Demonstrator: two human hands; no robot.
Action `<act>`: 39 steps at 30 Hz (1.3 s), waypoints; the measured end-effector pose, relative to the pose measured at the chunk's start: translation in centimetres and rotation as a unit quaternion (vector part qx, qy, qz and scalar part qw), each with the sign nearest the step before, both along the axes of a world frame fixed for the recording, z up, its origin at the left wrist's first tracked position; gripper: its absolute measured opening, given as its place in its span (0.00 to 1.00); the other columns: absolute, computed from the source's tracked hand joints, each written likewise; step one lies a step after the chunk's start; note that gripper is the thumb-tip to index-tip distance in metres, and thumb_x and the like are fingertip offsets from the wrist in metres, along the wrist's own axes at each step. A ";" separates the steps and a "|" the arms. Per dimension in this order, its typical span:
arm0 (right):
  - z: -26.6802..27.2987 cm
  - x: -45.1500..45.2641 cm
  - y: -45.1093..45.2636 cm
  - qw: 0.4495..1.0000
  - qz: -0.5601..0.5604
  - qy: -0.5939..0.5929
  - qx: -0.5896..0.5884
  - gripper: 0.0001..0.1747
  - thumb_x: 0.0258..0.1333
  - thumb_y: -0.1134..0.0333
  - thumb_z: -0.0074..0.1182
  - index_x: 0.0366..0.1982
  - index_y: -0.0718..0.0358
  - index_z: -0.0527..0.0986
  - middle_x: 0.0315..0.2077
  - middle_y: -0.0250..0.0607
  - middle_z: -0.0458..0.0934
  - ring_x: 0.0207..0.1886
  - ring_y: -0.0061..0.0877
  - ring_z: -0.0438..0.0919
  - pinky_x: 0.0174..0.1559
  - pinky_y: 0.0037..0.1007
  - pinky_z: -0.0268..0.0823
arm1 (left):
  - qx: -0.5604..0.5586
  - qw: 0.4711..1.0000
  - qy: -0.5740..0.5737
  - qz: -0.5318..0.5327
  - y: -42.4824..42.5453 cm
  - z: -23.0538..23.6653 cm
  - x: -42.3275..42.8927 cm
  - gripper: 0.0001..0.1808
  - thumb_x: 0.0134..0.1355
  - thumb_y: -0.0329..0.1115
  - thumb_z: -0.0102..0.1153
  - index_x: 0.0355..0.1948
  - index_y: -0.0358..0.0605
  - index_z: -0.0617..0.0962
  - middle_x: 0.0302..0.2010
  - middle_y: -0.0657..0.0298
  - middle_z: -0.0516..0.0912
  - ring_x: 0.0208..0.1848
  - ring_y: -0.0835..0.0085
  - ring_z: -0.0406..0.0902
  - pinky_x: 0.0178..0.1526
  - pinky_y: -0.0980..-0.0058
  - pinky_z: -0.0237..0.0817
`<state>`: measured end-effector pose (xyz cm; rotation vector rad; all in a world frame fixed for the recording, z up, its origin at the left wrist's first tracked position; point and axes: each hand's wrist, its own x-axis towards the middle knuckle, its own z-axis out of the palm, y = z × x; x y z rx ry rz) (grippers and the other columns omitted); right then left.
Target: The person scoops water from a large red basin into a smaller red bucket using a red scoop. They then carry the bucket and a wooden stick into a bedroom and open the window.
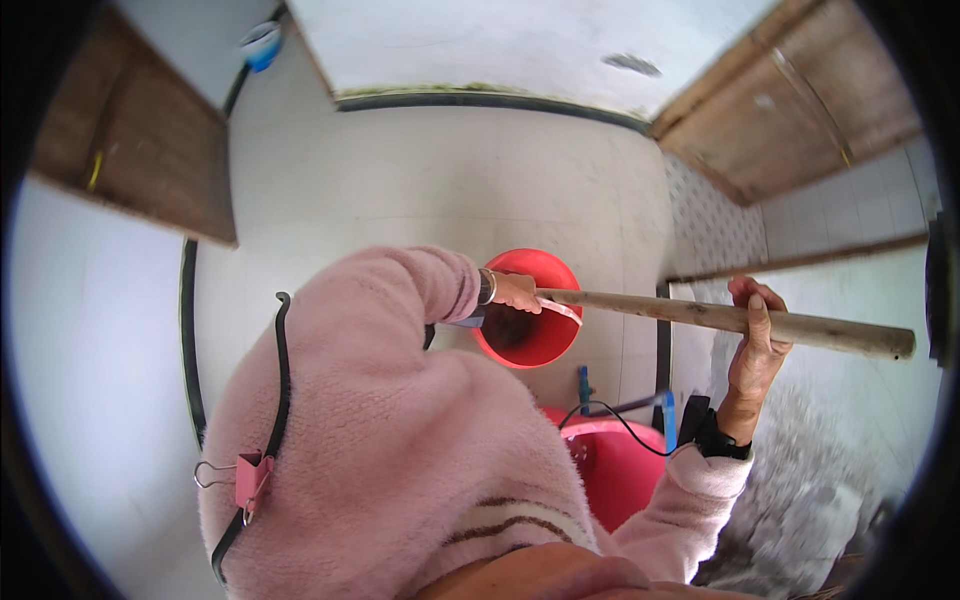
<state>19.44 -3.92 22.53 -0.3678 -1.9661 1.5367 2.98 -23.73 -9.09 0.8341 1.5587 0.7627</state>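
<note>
A long wooden pole (660, 309) slants from the red bucket (559, 349) out to the right. My left hand (517, 291), with a band at the wrist, closes around the pole's lower visible part over the bucket's mouth. A pale curved strip (562, 310), perhaps the bucket's handle, runs from beside these fingers to the rim. Near the pole's thick free end, my right hand (759, 341) grips it with the thumb over the top and the fingers partly hidden behind. Inside the bucket lies something dark and blurred; what it is cannot be told.
A larger red tub (619, 476) stands nearer me, partly hidden by my sleeve. Beside it are a blue pipe (584, 386) and a black cable (626, 421). Wooden doors (150, 135) stand at left and upper right. A blue-and-white container (262, 46) is by the far left wall.
</note>
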 end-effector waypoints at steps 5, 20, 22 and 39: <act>2.1 -3.5 4.1 0.987 0.134 -0.081 0.039 0.10 0.55 0.66 0.58 0.35 0.64 0.77 0.34 0.38 0.80 0.41 0.25 0.75 0.51 0.29 0.64 | -0.058 0.989 0.040 0.129 -1.3 3.1 1.6 0.15 0.51 0.44 0.54 0.28 0.42 0.79 0.13 0.66 0.70 0.15 0.75 0.65 0.20 0.70 0.55; 1.9 -32.6 2.5 0.800 0.598 -0.038 0.006 0.11 0.54 0.72 0.57 0.40 0.67 0.75 0.41 0.39 0.78 0.44 0.23 0.75 0.47 0.23 0.67 | -0.099 0.739 0.032 0.666 -11.0 2.1 0.0 0.13 0.54 0.39 0.58 0.25 0.38 0.77 0.14 0.66 0.70 0.14 0.77 0.64 0.16 0.74 0.51; 2.8 -36.3 1.7 0.772 0.634 -0.015 0.035 0.11 0.53 0.72 0.58 0.40 0.66 0.75 0.39 0.37 0.78 0.42 0.21 0.75 0.44 0.23 0.68 | -0.097 0.694 0.042 0.712 -11.5 3.9 -1.0 0.15 0.55 0.40 0.59 0.19 0.39 0.76 0.14 0.70 0.69 0.12 0.81 0.62 0.14 0.76 0.48; 9.4 -59.9 -25.8 0.590 0.805 -0.027 -0.061 0.15 0.48 0.73 0.57 0.41 0.69 0.75 0.35 0.38 0.80 0.39 0.20 0.77 0.42 0.23 0.70 | -0.186 0.415 -0.106 0.884 -19.6 13.7 -7.7 0.12 0.51 0.39 0.57 0.17 0.44 0.74 0.11 0.69 0.68 0.09 0.80 0.60 0.10 0.78 0.48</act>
